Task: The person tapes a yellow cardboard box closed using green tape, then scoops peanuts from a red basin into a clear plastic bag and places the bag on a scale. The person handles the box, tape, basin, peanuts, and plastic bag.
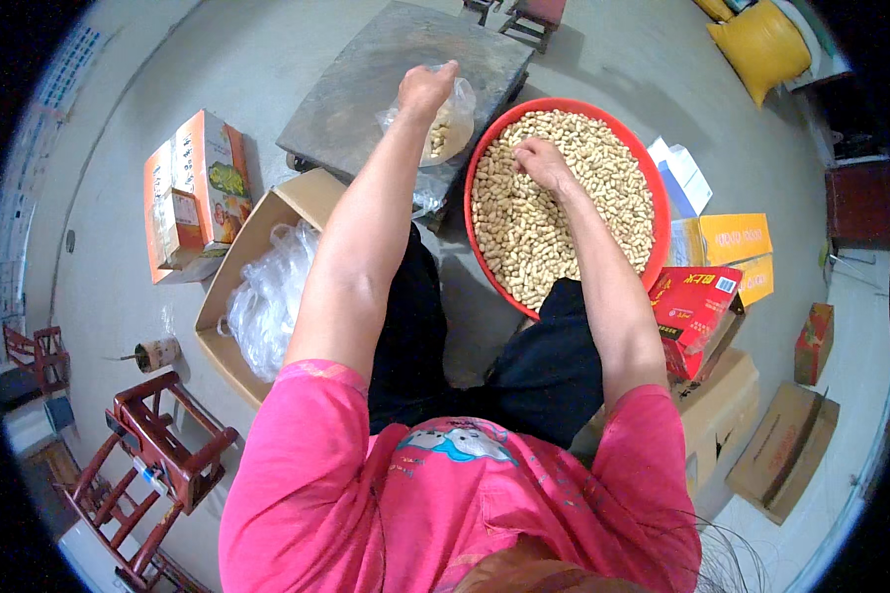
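Note:
My left hand (424, 90) grips the upper part of a clear plastic bag (458, 126) over a dark low table (341, 96). Some unshelled peanuts (439, 139) lie inside the bag. To the right, a wide red basin (663, 215) is filled with peanuts in their shells (538, 237). Inside its rim, my right hand (540, 161) rests at the peanuts with its fingers curled down. Those fingertips are partly hidden, so whether any peanuts are in them cannot be told.
Left of my legs stands an open cardboard box (211, 315) of clear plastic bags (271, 296). Beyond it is an orange printed carton (200, 185). A dark red wooden chair (167, 437) is at lower left. Red (686, 311) and yellow (734, 237) cartons crowd the basin's right side.

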`<act>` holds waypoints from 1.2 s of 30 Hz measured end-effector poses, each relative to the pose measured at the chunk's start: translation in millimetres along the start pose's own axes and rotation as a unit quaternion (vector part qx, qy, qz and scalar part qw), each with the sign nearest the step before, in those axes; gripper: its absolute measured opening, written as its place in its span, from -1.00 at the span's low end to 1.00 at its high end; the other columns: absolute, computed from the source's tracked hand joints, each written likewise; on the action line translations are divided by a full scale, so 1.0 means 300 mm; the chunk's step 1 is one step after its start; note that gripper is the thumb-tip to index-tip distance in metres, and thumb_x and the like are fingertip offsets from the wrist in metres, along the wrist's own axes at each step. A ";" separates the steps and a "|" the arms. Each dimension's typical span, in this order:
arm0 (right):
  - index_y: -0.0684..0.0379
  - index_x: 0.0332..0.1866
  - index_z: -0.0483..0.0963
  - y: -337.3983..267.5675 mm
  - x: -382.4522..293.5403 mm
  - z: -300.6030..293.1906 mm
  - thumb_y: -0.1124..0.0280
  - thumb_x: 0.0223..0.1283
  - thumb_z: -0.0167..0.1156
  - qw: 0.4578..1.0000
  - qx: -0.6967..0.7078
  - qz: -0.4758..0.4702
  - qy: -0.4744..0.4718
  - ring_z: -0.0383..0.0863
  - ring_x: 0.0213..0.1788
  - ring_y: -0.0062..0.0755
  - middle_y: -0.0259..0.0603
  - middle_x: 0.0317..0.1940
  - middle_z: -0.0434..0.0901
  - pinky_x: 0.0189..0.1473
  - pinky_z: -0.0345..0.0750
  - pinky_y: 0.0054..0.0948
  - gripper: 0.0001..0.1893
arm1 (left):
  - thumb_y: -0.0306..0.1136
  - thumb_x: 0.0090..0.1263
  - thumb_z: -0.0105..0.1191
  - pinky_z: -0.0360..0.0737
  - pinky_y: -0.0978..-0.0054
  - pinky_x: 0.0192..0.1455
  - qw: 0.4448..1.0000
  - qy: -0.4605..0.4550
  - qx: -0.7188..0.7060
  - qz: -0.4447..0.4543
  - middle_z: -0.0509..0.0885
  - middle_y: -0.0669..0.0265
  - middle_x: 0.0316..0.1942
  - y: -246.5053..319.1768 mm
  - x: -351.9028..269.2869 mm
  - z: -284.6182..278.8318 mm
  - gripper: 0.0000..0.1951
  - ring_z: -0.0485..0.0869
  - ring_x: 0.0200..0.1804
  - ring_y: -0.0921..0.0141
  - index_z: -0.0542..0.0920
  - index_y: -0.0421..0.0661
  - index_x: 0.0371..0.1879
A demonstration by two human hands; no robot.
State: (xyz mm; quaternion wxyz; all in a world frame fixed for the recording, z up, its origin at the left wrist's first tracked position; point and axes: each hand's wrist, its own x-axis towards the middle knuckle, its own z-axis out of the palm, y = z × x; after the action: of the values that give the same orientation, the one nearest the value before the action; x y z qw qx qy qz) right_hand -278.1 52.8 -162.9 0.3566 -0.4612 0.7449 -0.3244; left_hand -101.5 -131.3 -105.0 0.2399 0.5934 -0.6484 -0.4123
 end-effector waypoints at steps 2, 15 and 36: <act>0.22 -0.31 0.57 0.012 -0.015 0.003 0.29 0.12 0.11 1.000 -0.004 -0.011 -0.005 0.64 -0.29 -0.31 -0.12 -0.39 0.68 -0.14 0.53 -0.35 -0.78 | 0.08 0.19 0.14 0.57 0.26 0.00 0.999 0.013 0.044 -0.016 0.69 0.07 -0.06 0.050 -0.045 0.030 -0.45 0.68 -0.09 0.16 0.67 -0.19 -0.07; 0.03 0.36 0.21 0.125 -0.255 0.165 0.14 0.18 0.13 0.934 -0.356 -0.008 -0.025 0.26 0.31 0.08 0.04 0.24 0.25 0.24 0.30 0.16 -0.37 | -0.29 0.22 0.06 0.48 0.38 -0.29 0.989 -0.020 -0.124 -0.083 0.63 0.28 -0.40 -0.178 0.185 -0.126 -0.82 0.58 -0.41 0.42 0.61 -0.12 -0.33; 0.13 -0.04 0.41 0.275 -0.426 0.200 0.13 0.31 0.04 0.906 -0.418 -0.022 0.064 0.50 -0.01 0.02 0.03 -0.13 0.41 -0.08 0.54 0.00 -0.70 | -0.22 0.16 0.15 0.31 0.38 -0.60 0.991 0.107 -0.081 -0.011 0.42 0.41 -0.68 -0.204 0.077 -0.305 -0.80 0.35 -0.66 0.46 0.65 -0.09 -0.41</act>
State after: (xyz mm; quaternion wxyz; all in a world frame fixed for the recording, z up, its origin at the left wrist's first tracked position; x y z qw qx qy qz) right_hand -225.0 190.9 -232.3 0.0753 -0.5621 0.8234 -0.0199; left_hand 2.6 -173.7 -109.5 0.3505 0.6199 -0.5768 -0.4002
